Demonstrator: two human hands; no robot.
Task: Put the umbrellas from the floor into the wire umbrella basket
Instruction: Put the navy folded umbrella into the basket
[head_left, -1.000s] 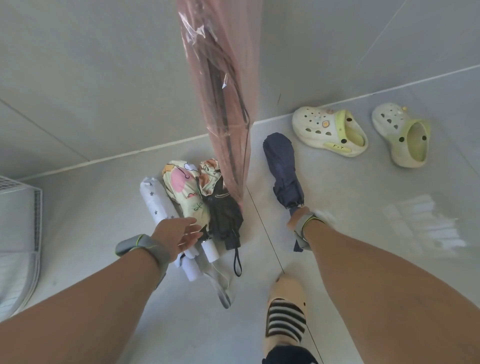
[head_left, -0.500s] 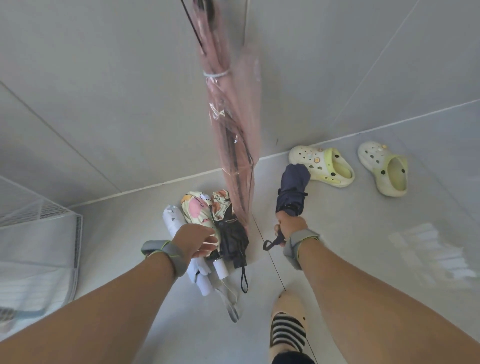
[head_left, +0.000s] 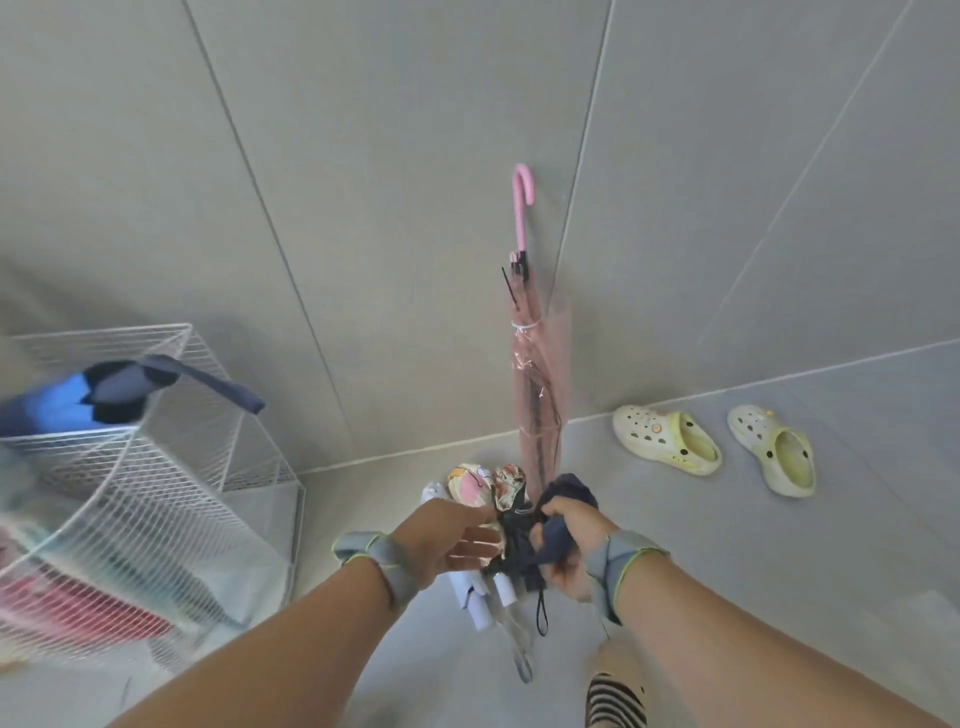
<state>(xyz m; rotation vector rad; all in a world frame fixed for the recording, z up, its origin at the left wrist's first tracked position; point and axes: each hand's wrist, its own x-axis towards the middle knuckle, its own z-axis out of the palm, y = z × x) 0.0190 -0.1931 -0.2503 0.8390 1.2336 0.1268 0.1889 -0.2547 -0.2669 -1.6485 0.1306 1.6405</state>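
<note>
My right hand (head_left: 574, 543) grips a folded navy umbrella (head_left: 566, 491), held off the floor beside the pile. My left hand (head_left: 447, 535) hovers over that pile with fingers stretched toward the black umbrella (head_left: 514, 545). The pile also has a yellow-pink cartoon umbrella (head_left: 467, 483) and a white one (head_left: 434, 491); their white handles stick out below my hands. A long pink transparent umbrella (head_left: 537, 374) leans upright against the wall. The white wire basket (head_left: 156, 332) stands at the left with a blue and navy umbrella (head_left: 124, 387) poking out of its top.
Two pale yellow clogs (head_left: 667, 439) (head_left: 774, 449) lie on the floor near the wall at right. My foot in a striped sock (head_left: 615, 696) stands just below my right hand. Grey tiled wall runs behind everything.
My right hand has lifted the navy umbrella off the floor and brought it left next to my left hand. The view has risen, bringing the basket and the pink umbrella's handle into sight.
</note>
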